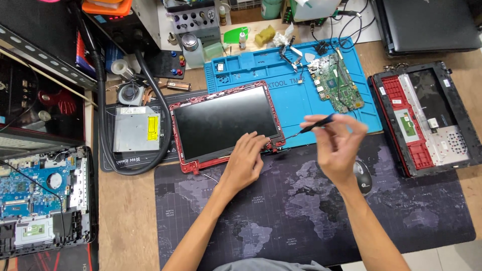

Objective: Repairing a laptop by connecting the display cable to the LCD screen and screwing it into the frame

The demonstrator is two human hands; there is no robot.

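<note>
I pinched a thin dark screwdriver (315, 123) between the fingertips of my right hand (337, 145); its long axis ran nearly level, rising slightly toward the handle end, and its tip pointed away from my grip toward the near right corner of the red-framed laptop screen (226, 125). That screen lay flat, glass dark, its long side tilted up to the right. My left hand (246, 160) rested fingers spread and flat on that same corner, just beside the tip.
</note>
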